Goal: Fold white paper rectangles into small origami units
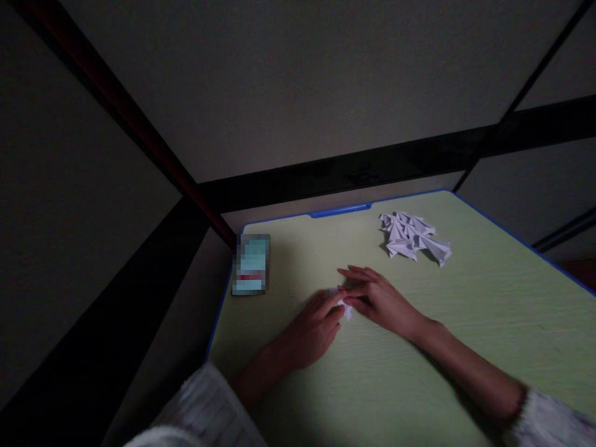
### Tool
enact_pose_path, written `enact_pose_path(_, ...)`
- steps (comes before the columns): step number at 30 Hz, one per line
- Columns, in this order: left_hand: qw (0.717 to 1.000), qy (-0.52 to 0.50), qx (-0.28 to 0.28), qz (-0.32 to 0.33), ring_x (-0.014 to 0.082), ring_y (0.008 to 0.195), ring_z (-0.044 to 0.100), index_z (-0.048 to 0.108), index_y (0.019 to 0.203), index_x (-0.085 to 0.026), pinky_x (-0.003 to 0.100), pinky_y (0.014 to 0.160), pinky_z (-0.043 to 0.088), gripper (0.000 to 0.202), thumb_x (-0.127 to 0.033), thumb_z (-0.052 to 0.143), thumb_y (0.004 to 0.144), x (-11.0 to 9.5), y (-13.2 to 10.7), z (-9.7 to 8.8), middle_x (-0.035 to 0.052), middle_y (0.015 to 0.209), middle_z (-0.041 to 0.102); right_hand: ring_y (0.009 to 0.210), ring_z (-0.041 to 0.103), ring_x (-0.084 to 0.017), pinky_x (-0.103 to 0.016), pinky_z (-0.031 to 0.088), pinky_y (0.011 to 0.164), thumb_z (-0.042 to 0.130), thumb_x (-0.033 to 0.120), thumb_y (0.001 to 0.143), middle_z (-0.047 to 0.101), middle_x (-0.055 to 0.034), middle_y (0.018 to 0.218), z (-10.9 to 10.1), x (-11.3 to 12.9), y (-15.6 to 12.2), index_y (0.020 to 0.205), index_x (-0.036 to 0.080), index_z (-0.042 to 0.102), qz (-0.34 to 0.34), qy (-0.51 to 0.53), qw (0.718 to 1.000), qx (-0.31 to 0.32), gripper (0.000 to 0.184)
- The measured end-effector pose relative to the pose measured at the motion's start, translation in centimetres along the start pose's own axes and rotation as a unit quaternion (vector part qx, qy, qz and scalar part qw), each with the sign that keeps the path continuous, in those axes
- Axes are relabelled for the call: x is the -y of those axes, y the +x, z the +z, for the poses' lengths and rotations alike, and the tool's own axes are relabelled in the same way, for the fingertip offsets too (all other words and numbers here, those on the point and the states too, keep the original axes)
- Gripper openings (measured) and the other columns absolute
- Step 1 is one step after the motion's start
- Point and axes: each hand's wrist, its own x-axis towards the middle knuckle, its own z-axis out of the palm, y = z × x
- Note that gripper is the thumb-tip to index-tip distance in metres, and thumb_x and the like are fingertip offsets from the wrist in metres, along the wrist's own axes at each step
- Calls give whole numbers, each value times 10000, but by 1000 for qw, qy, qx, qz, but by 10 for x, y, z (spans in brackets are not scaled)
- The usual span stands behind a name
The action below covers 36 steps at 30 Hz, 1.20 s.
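Between my two hands, low over the tabletop, is a small piece of folded white paper (347, 310), mostly covered by fingers. My left hand (313, 329) pinches it from the left with thumb and forefinger. From the right, my right hand (377, 299) grips the same paper with thumb and forefinger, its other fingers stretched out above. Beyond my right hand lies a cluster of folded white paper pieces (407, 234) with pointed ends, overlapping one another.
A phone with a lit, blurred screen (251, 266) lies at the table's left edge. The pale green table (488, 298) has a blue rim and a blue handle-like strip (341, 211) at the back. Walls (302, 93) stand close behind and to the left.
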Motion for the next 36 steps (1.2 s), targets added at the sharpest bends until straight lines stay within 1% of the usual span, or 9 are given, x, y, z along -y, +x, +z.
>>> enact_pose_path(4,998,57,3,-26,219,1173,321,465,1084,-174,496,973,232,321,-210,468,765,-3,-3,-1,123,1210,436,971,482,-221,-367,386,808,545,262,729,548,-119,1039,4,-3,0,955,153,590,36,17,998,-57,256)
enact_pose_path(7,996,73,10,-39,227,1177,317,467,1094,-173,497,963,244,333,-247,465,770,-6,-5,-1,139,1217,430,814,511,-210,-337,409,699,600,304,673,571,-90,856,5,-7,0,881,143,576,89,11,994,-63,265)
enact_pose_path(11,994,108,6,-33,224,1180,312,452,1107,-156,494,979,208,336,-250,441,785,-8,-5,3,141,1211,443,712,497,-188,-291,387,621,635,289,623,552,-37,714,6,-11,4,733,164,563,116,13,992,-41,182)
enact_pose_path(14,991,134,7,-25,224,1171,322,434,1119,-132,457,987,220,343,-236,424,793,-9,-5,6,143,1216,432,649,489,-162,-261,371,578,636,228,604,539,-16,675,6,-11,8,702,162,543,134,39,989,-39,151)
enact_pose_path(18,988,151,21,1,218,1129,376,409,1134,-98,388,990,243,363,-215,423,790,-9,-4,9,131,1177,465,532,472,-110,-216,360,515,553,162,660,524,16,597,6,-10,9,693,152,513,141,157,977,-22,54)
enact_pose_path(21,989,148,24,6,230,1121,383,395,1145,-100,369,971,267,404,-260,449,778,-8,-4,10,129,1188,458,520,481,-106,-209,365,503,537,147,660,532,17,591,7,-10,8,741,141,531,151,212,965,-30,81)
enact_pose_path(26,993,118,23,-23,216,1111,386,347,1190,-169,394,959,262,448,-291,458,774,-10,-1,10,77,1173,478,511,485,-111,-209,369,493,535,162,659,544,7,568,10,-8,4,661,133,569,166,225,959,-49,46)
enact_pose_path(30,990,127,27,-47,208,1100,388,337,1202,-178,399,965,251,454,-298,448,778,-13,-1,8,77,1189,455,485,477,-106,-199,355,461,535,136,651,539,8,536,13,-3,2,628,124,594,184,234,952,-70,64)
enact_pose_path(36,985,147,12,-89,239,1155,320,346,1202,-195,466,978,201,429,-322,404,797,-19,-3,11,123,1247,378,505,485,-105,-206,353,485,507,131,710,550,-10,571,6,5,0,591,138,632,122,193,972,-62,173)
